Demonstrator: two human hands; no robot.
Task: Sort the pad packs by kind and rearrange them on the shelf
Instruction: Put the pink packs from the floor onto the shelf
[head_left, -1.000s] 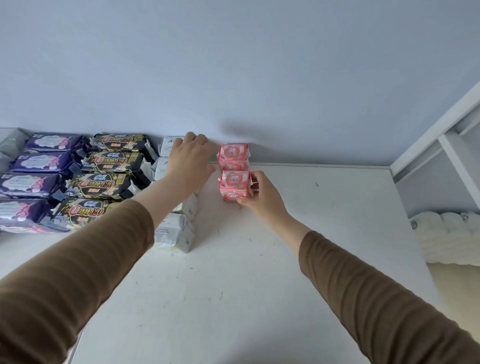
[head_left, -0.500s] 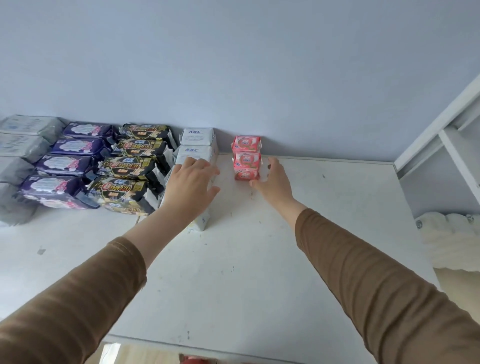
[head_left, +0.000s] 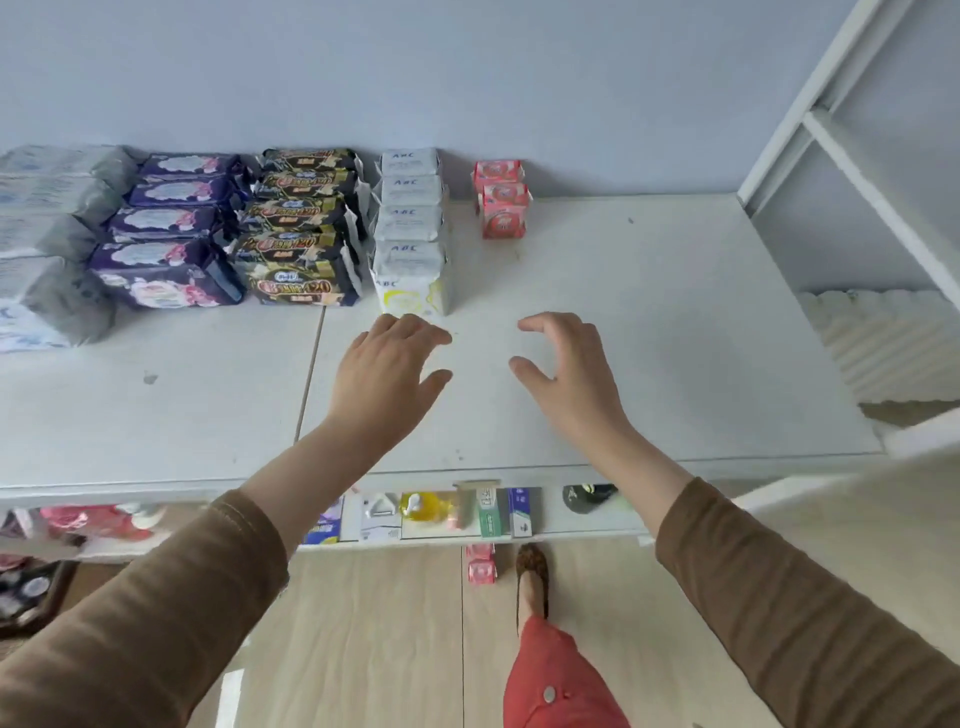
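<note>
on the shelf, four rows of packs run back to the wall left of the abc packs, a short stack of small packs stands right of them

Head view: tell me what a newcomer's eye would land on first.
Five neat rows of soft plastic pad packs along the white shelf's back wall: grey, purple, black-and-gold, white, then a short row of small pink square packs at the right. In front, the left hand and right hand hover empty above bare shelf.
</note>
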